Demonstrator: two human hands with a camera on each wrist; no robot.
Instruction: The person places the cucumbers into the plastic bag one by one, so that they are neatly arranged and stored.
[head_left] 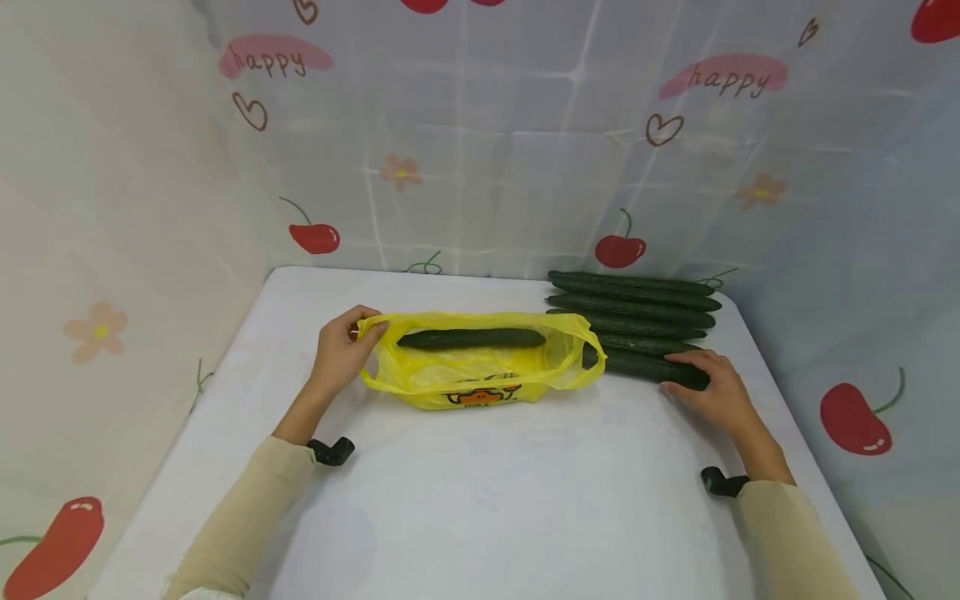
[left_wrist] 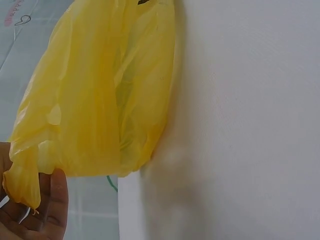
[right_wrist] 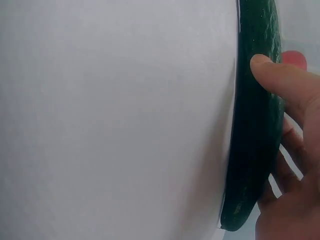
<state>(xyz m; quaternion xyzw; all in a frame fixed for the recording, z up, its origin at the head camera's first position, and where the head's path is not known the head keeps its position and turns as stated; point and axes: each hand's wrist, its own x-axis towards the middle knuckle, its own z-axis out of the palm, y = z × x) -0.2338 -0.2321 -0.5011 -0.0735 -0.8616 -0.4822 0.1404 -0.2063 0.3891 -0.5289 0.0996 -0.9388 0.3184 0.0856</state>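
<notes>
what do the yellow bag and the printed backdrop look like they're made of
The yellow bag looks like thin plastic film, slightly glossy: translucent and crinkled. The backdrop could be plastic sheeting or smooth fabric; its faint sheen and creases leave that open.

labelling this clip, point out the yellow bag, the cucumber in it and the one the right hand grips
Yellow bag point(head_left: 480, 397): head view, on its printed front wall.
Bagged cucumber point(head_left: 471, 338): head view, middle of its visible side.
Gripped cucumber point(right_wrist: 256, 122): right wrist view, skin midway along its visible length.
</notes>
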